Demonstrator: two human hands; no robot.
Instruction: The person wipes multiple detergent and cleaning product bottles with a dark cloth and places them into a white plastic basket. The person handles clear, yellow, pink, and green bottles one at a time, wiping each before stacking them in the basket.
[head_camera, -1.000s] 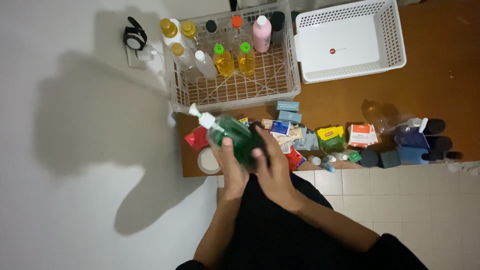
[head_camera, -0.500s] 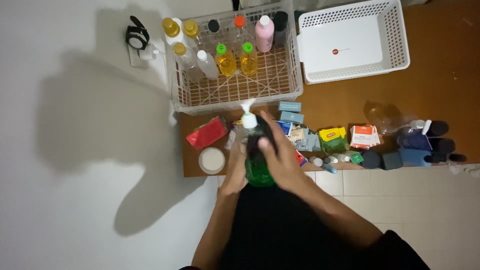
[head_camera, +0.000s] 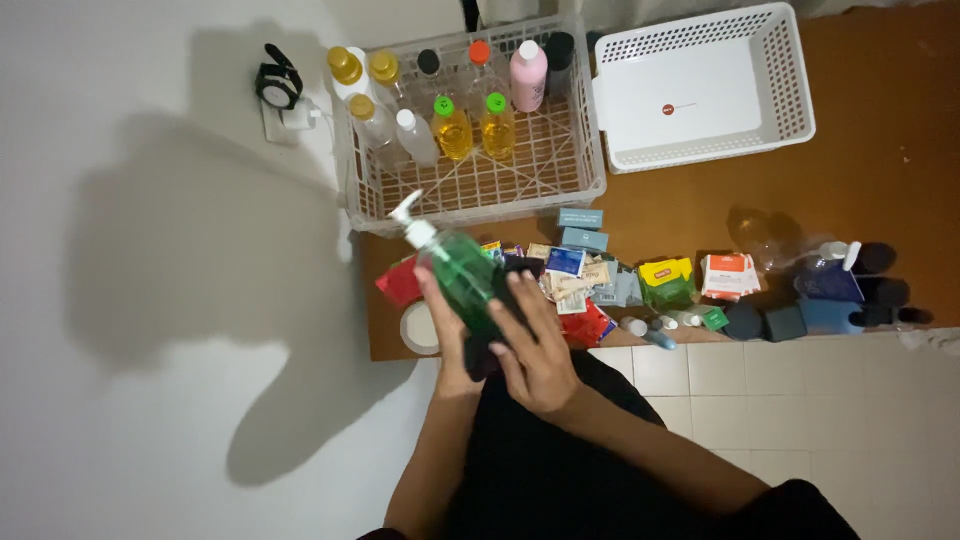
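- Green soap pump bottle (head_camera: 462, 280) sits tilted between 2 hands, above the table's (head_camera: 880, 200) near edge.
- Left hand (head_camera: 447, 335) grips it from below; right hand (head_camera: 535, 345) wraps its side.
- The bottle's bottom is hidden behind the fingers.

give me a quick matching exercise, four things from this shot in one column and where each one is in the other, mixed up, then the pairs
Things
1. green pump bottle
2. pink bottle
3. red packet
4. solid-bottomed white basket

Places
A. standing in the wire-bottomed basket
B. on the brown surface, holding no bottles
C. held between the left hand and right hand
D. lying flat on the brown surface, just left of the hands

Pairs: 1-C, 2-A, 3-D, 4-B
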